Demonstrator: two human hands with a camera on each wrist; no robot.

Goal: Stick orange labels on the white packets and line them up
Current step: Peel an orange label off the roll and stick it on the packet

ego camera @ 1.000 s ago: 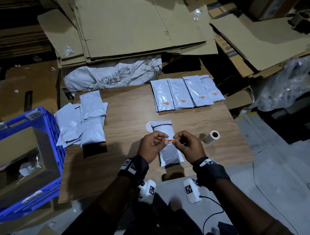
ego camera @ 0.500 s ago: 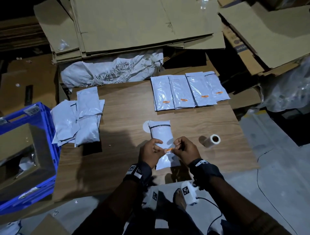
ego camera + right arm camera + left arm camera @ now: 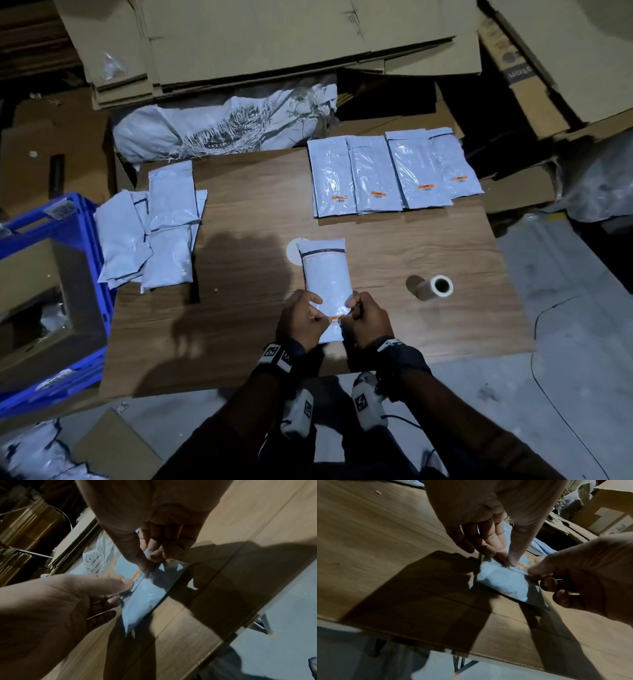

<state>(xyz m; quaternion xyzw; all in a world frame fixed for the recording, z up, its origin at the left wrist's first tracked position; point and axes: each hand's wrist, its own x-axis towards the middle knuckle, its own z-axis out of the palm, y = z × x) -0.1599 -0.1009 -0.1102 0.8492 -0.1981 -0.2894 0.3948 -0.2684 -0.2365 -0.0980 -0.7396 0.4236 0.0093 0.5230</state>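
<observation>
Label application near the surface's front edge.
Both hands' fingers (image 3: 513, 559) pinch the orange label (image 3: 336, 319) onto the white packet (image 3: 327, 284), left hand (image 3: 298, 322) and right hand (image 3: 367, 320) flanking it; uneven pressing could crease or skew the label.

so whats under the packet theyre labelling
A white round disc peeks out from under the packet at its far left corner, on the wooden table. The rest beneath is covered.
</observation>
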